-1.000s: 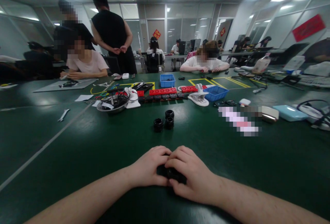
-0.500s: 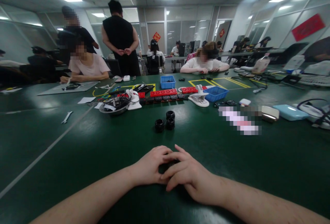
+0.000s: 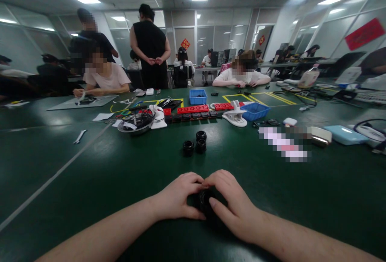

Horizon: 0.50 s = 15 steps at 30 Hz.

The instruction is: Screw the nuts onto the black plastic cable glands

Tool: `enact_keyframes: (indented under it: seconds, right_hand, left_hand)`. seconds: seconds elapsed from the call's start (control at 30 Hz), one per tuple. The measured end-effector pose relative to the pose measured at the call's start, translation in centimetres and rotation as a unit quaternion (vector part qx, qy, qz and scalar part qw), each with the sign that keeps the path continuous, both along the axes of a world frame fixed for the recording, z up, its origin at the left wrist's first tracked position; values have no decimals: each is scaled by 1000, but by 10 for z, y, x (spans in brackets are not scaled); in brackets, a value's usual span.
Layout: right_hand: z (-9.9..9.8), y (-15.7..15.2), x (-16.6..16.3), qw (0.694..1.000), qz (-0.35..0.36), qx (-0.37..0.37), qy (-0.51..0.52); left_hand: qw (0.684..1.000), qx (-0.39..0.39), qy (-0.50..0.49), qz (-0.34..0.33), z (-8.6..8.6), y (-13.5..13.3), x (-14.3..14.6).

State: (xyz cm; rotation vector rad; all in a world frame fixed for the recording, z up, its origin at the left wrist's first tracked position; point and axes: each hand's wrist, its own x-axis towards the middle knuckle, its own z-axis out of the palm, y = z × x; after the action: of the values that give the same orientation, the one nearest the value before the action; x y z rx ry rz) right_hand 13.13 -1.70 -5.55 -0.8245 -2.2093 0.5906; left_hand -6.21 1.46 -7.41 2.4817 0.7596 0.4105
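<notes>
A small black toy tyre [image 3: 205, 199], ring-shaped, is between my two hands low on the green table. My left hand [image 3: 179, 195] curves around its left side, the thumb low and the fingers at the far edge. From the right, my right hand [image 3: 237, 203] grips it, thumb on the near face and fingers bent over the top. Part of the tyre is hidden by my fingers and in shadow. Farther out stand three similar black tyres: one at the left [image 3: 188, 148], one in front [image 3: 201, 145] and one behind [image 3: 201, 135].
Beyond the tyres runs a red power strip [image 3: 193, 109], with a white clip stand [image 3: 235, 115] and a blue bin [image 3: 255, 111] beside it. A bowl of cables [image 3: 135, 125] and a wrench [image 3: 80, 136] lie left. A light-blue case [image 3: 345, 134] is right. People sit across the table.
My right hand has turned, its fingers drawing back from over the left hand to close around the tyre. More of the tyre shows. The view has shifted slightly.
</notes>
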Motion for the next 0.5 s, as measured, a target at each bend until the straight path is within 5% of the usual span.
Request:
enact_keyframes:
  seconds: [0.3,0.5]
  right_hand:
    - [2,-3,-6,990,-56,32,-129]
    - [7,-2,-5,993,20,11,-114]
  left_hand:
    - [1000,-2,-2,8,-2,1,2]
    - [1000,2,5,9,0,0,3]
